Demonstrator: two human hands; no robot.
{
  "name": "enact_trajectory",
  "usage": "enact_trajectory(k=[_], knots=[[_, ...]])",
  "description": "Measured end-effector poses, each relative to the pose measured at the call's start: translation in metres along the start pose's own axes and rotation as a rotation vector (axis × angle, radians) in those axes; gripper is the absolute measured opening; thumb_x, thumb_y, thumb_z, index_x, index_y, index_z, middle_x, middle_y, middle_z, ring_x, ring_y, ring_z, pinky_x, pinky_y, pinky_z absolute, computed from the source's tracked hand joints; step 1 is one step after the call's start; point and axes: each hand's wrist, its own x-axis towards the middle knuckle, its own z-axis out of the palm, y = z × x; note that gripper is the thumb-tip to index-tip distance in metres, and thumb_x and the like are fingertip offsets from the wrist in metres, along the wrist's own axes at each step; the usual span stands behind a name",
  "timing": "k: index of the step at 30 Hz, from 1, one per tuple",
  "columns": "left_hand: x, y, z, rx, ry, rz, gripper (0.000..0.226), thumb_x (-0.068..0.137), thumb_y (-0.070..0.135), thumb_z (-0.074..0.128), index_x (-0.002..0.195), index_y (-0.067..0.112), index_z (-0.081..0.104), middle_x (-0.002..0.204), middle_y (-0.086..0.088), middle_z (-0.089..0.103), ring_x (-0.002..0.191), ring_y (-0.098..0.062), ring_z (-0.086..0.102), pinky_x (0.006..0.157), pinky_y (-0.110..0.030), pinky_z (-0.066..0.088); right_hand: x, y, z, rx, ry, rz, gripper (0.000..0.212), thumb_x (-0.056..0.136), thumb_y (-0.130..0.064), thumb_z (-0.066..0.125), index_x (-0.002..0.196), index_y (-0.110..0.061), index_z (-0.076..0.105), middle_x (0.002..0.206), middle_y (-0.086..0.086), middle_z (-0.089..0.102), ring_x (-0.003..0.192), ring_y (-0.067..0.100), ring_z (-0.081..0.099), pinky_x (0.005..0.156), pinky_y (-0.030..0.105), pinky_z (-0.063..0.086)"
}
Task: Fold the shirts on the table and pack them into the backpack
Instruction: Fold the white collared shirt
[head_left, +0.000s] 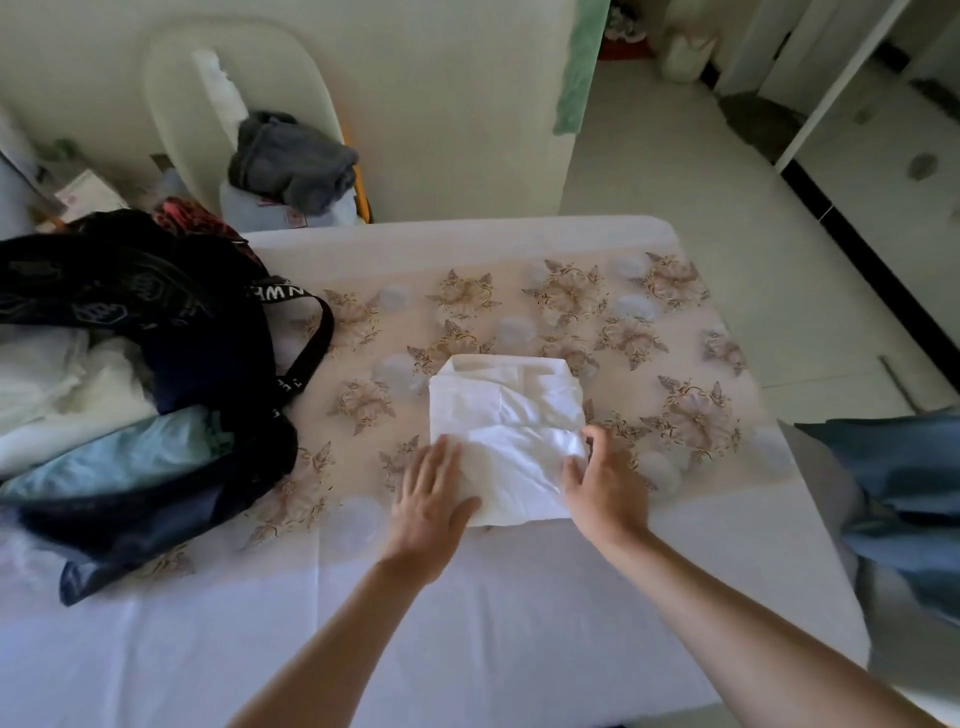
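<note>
Now the folded white shirt (504, 431) lies mid-table (519, 613), nearer the front edge. The left hand (431, 499) presses flat on its near left corner, fingers straight; the right hand (602, 483) curls at its right edge, thumb and fingers pinching the cloth. The dark backpack (197, 332) sits open at the left edge, a light blue garment (130, 452) inside

I was at home, in a lived-in room. My table (467, 597) wore a flowered cloth (571, 301). At eleven o'clock a pale chair (171, 88) held a crumpled grey garment (291, 161). Loose laundry (52, 395) lay heaped at nine, and a tiled floor (675, 182) ran off at one.
</note>
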Motion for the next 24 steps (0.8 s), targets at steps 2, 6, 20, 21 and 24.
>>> enact_trajectory(k=[2,6,20,21,24], knots=[[-0.009,0.005,-0.004,-0.030,0.070,-0.272,0.068,0.090,0.055,0.055,0.145,0.019,0.039,0.143,-0.003,0.039,0.128,-0.026,0.035,0.108,-0.043,0.033,-0.001,0.001,-0.002,0.010,0.031,-0.001,0.034,0.088,-0.014,0.063,0.120,-0.008,0.054,0.089,0.016,0.067,0.070,0.040,0.066,0.054,0.035,0.040],[-0.018,0.017,-0.012,-0.120,0.111,-0.446,0.022,0.089,0.045,0.060,0.088,0.023,0.060,0.091,0.004,0.058,0.092,-0.024,0.053,0.085,-0.038,0.038,-0.013,-0.002,-0.002,0.020,0.069,0.059,0.023,0.090,-0.019,0.062,0.108,-0.009,0.050,0.078,0.011,0.066,0.062,0.039,0.065,0.052,0.032,0.033],[-0.008,0.027,-0.025,0.155,0.223,0.186,0.052,0.071,0.019,0.074,0.121,0.018,0.058,0.126,-0.002,0.056,0.114,-0.026,0.053,0.092,-0.039,0.045,-0.014,-0.002,0.003,-0.329,-0.014,-0.551,0.033,0.084,-0.019,0.061,0.117,-0.013,0.060,0.124,0.015,0.053,0.105,0.038,0.055,0.088,0.047,0.046],[-0.005,0.028,-0.020,0.168,0.146,0.323,0.057,0.075,0.029,0.068,0.130,0.018,0.056,0.141,-0.003,0.050,0.129,-0.027,0.046,0.104,-0.041,0.041,-0.018,-0.001,0.002,-0.327,-0.079,-0.649,0.041,0.086,-0.033,0.057,0.123,-0.014,0.059,0.134,0.014,0.051,0.114,0.034,0.052,0.096,0.046,0.042],[0.006,0.023,-0.011,0.296,-0.216,0.352,0.099,0.079,0.060,0.056,0.158,0.017,0.014,0.165,-0.004,-0.003,0.152,-0.027,-0.005,0.122,-0.043,0.003,-0.023,0.006,0.006,-0.444,-0.314,-0.689,0.085,0.075,-0.050,0.056,0.147,-0.010,0.041,0.156,0.016,0.033,0.140,0.033,0.036,0.114,0.046,0.027]])
